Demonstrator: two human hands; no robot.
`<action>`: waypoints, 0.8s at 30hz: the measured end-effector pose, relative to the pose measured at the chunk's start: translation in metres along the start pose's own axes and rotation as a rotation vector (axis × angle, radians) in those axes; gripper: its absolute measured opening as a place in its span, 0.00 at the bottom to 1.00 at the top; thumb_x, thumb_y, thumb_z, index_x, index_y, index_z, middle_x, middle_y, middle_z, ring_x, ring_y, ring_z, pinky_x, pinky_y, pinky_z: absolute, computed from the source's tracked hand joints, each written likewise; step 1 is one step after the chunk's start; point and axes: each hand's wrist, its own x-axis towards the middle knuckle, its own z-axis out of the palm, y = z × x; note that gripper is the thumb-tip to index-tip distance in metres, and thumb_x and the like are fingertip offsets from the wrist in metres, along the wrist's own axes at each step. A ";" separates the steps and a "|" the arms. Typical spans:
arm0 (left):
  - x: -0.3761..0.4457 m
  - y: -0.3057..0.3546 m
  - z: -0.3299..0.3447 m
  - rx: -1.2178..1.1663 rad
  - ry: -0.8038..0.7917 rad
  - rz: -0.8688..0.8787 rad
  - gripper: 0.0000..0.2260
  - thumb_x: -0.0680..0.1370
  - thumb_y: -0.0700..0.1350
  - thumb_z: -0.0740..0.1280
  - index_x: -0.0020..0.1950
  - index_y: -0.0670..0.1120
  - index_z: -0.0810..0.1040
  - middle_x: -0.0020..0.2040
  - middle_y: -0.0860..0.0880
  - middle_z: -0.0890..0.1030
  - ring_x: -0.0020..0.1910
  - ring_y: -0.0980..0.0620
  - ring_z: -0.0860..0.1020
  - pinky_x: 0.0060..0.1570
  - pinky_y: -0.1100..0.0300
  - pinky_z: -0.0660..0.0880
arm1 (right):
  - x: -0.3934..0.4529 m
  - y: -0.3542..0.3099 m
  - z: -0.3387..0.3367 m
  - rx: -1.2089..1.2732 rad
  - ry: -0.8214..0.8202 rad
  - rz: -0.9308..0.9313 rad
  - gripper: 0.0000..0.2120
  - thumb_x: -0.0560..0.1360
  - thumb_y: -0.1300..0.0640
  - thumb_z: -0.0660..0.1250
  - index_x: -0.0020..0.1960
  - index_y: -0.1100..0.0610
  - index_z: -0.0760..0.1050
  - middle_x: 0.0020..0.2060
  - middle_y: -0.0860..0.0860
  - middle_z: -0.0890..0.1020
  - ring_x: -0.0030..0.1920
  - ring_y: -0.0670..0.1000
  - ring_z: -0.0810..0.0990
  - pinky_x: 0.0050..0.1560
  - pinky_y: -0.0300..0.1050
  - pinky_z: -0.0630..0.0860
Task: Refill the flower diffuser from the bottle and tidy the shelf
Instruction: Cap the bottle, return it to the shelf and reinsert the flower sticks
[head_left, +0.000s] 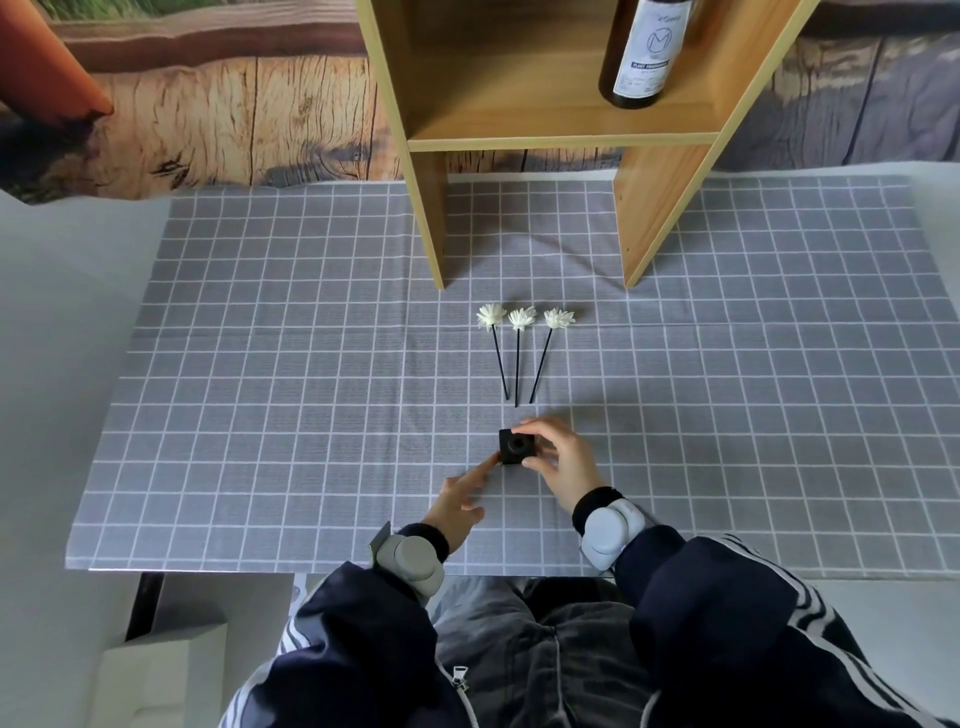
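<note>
A small black square diffuser pot (514, 448) with a round mouth on top stands on the grey checked cloth near the front. My right hand (558, 460) grips it from the right, thumb and fingers around its sides. My left hand (460, 501) touches its left lower corner with an outstretched fingertip. Three white flower sticks (518, 353) with black stems lie side by side on the cloth just beyond the pot. The dark refill bottle (641, 57) with a white label stands upright on the wooden shelf (561, 139) at the back, on its right side.
The shelf's two side boards rest on the cloth (260, 364) at the back centre. A wood-pattern backdrop (234, 119) runs behind. White boxes (171, 649) sit below the table's front edge at the left.
</note>
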 end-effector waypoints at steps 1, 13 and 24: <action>0.000 0.000 0.000 0.004 -0.001 0.003 0.35 0.74 0.28 0.55 0.64 0.66 0.55 0.63 0.43 0.66 0.60 0.52 0.66 0.61 0.60 0.63 | 0.000 0.000 -0.001 0.013 -0.001 0.015 0.17 0.67 0.73 0.68 0.53 0.59 0.75 0.53 0.50 0.77 0.56 0.48 0.75 0.59 0.37 0.74; 0.001 -0.003 0.001 -0.023 -0.015 0.022 0.36 0.75 0.29 0.56 0.62 0.71 0.56 0.63 0.44 0.65 0.62 0.50 0.66 0.62 0.56 0.65 | 0.000 0.001 -0.003 0.050 -0.025 0.027 0.19 0.67 0.70 0.70 0.55 0.56 0.76 0.52 0.48 0.79 0.55 0.46 0.77 0.56 0.36 0.75; 0.000 -0.003 0.000 -0.043 -0.015 0.026 0.36 0.75 0.29 0.55 0.60 0.74 0.59 0.64 0.45 0.65 0.64 0.50 0.66 0.68 0.50 0.66 | 0.000 0.000 -0.004 0.093 -0.008 0.062 0.20 0.66 0.69 0.71 0.53 0.52 0.76 0.52 0.48 0.79 0.56 0.47 0.77 0.55 0.37 0.75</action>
